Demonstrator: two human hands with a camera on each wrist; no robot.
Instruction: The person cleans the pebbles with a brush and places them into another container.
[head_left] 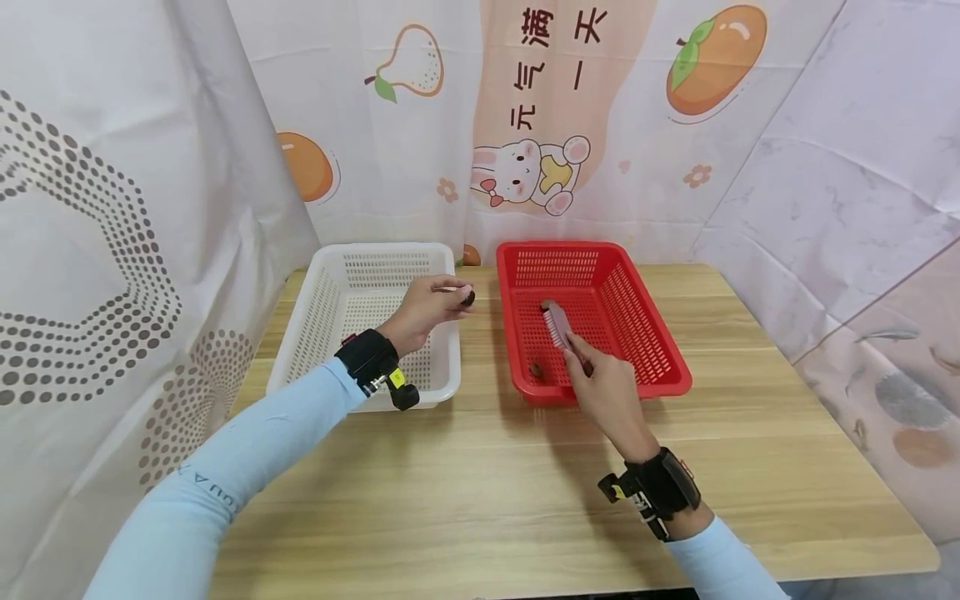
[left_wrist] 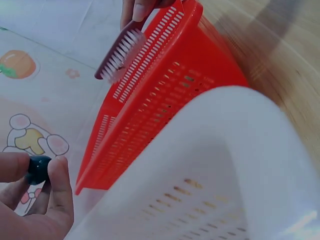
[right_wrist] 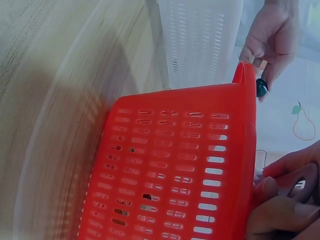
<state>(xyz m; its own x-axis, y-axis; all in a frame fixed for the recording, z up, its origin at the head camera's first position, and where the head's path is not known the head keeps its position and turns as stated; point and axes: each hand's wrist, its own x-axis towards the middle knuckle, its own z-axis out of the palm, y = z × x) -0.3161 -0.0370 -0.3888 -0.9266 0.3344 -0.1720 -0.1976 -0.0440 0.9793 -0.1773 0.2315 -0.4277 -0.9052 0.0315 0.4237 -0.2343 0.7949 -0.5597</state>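
Observation:
My left hand (head_left: 427, 310) pinches a small, dark, glossy ball (head_left: 468, 297) between thumb and fingers, above the right side of the white basket (head_left: 453, 358). In the left wrist view the ball (left_wrist: 38, 170) looks dark green. Over the red basket (head_left: 670, 367), my right hand (head_left: 609, 390) grips a brush (head_left: 558, 323) by its brownish-purple handle. Its pale bristles (left_wrist: 119, 57) show in the left wrist view. A small brown piece (head_left: 536, 369) lies in the red basket near its front left corner. Another brown piece (head_left: 545, 305) shows by the brush's far end.
Both slatted plastic baskets stand side by side on a wooden table (head_left: 450, 500), with a gap between them. Behind them hangs a printed curtain (head_left: 405, 167), and another curtain (head_left: 90, 250) hangs at the left.

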